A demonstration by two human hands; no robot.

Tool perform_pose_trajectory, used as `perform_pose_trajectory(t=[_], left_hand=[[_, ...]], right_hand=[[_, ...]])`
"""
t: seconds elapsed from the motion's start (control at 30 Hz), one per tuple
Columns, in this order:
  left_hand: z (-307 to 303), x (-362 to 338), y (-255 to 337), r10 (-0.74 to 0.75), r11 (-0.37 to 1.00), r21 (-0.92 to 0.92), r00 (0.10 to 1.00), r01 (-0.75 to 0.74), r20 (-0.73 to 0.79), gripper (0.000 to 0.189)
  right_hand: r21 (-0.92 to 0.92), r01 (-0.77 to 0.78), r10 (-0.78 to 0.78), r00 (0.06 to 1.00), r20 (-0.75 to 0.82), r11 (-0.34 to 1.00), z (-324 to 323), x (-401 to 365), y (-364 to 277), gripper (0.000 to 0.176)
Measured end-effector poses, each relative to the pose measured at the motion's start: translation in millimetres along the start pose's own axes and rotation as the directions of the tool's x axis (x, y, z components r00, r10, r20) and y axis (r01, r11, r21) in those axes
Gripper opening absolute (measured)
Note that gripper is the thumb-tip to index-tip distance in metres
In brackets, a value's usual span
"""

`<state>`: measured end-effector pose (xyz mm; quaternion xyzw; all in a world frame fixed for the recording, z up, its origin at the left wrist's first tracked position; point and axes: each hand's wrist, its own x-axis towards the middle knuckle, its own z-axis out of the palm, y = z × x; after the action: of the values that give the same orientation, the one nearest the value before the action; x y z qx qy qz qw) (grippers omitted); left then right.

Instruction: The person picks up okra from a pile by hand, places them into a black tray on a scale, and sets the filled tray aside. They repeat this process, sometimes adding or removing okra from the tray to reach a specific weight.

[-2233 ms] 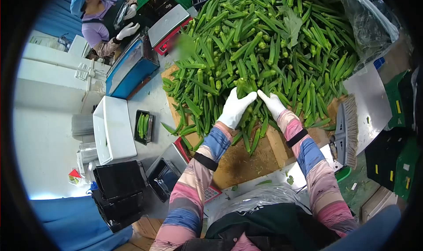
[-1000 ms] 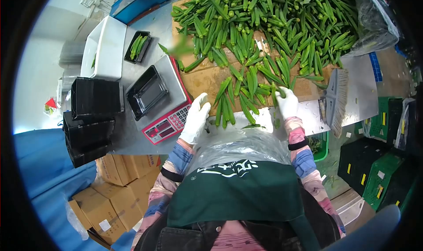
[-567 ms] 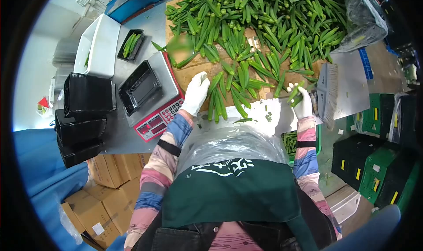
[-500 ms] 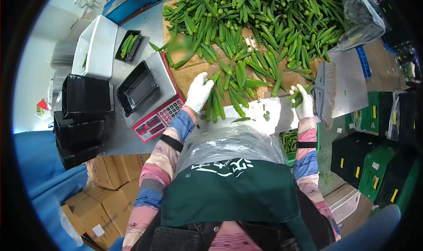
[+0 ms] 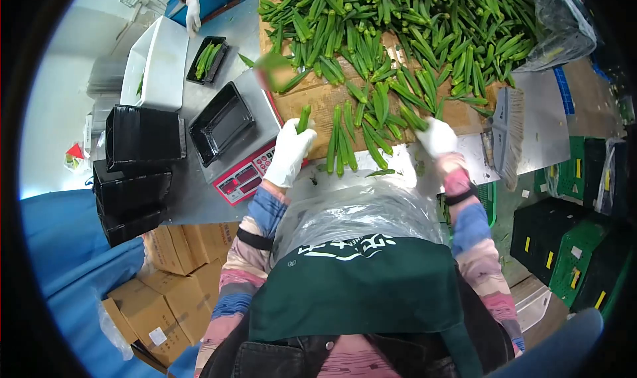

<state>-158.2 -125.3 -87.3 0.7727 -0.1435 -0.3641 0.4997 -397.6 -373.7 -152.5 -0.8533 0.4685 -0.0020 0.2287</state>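
Observation:
White gloves cover both of my hands. My left hand [image 5: 290, 153] is closed around an okra pod [image 5: 304, 118], which points up and away from me beside the scale. On the other side, my right hand [image 5: 438, 138] is closed on the end of another okra pod [image 5: 413, 118] at the near edge of the loose pods. Between the hands a small row of okra [image 5: 342, 142] lies side by side on the cardboard [image 5: 318, 106]. A large okra heap [image 5: 398, 26] covers the far part of the table.
At left, a black tray [image 5: 222, 122] sits on a red scale [image 5: 245, 182]. Beyond it are a tray of okra [image 5: 207, 61], a white bin [image 5: 162, 66] and stacked black trays [image 5: 146, 139]. Another person's gloved hand [image 5: 192, 16] is near the bin. A brush [image 5: 507, 139] lies at right.
My right hand has moved left from beside the brush to the loose okra. My left hand now has a pod raised in its fingers. Another person's hand has appeared at upper left.

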Motion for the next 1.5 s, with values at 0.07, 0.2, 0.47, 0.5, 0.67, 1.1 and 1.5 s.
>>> perform_pose_trajectory(t=[0.07,0.2,0.47,0.5,0.67,1.1,1.5], left_hand=[[0.8,-17.2,5.1,-0.087,0.996,0.025,0.996,0.086,0.037,0.024],[9.6,-14.3,-31.5,-0.171,0.985,-0.018,0.985,0.171,0.040,0.027],[49.7,-4.5,-52.4,-0.035,0.771,0.635,0.999,0.042,-0.024,0.037],[44.8,-5.3,-61.0,0.001,0.851,0.525,1.000,-0.009,0.014,0.038],[16.4,-26.9,-21.9,-0.068,0.990,0.129,0.993,0.055,0.100,0.034],[68.5,-4.5,-51.4,0.057,0.822,0.567,0.998,-0.048,0.002,0.047],[54.2,2.9,-61.4,-0.005,0.957,0.291,0.997,-0.016,0.071,0.037]], right_hand=[[0.218,0.089,-0.116,0.987,0.114,0.972,-39.2,-28.9,34.8,0.033],[0.125,-0.232,0.159,0.889,0.429,0.965,-91.5,-92.5,123.2,0.024],[0.041,0.134,-0.140,0.940,0.310,0.990,-60.9,-84.2,-21.3,0.032],[-0.069,0.199,-0.177,0.953,0.248,0.978,-41.8,-81.6,-39.9,0.036],[-0.052,0.383,-0.378,0.921,0.091,0.922,89.3,-61.7,-50.8,0.034],[0.333,-0.016,-0.140,0.889,0.437,0.943,-13.1,-60.3,-5.6,0.061],[0.221,-0.268,0.308,0.936,-0.170,0.938,21.8,28.2,50.4,0.062]])
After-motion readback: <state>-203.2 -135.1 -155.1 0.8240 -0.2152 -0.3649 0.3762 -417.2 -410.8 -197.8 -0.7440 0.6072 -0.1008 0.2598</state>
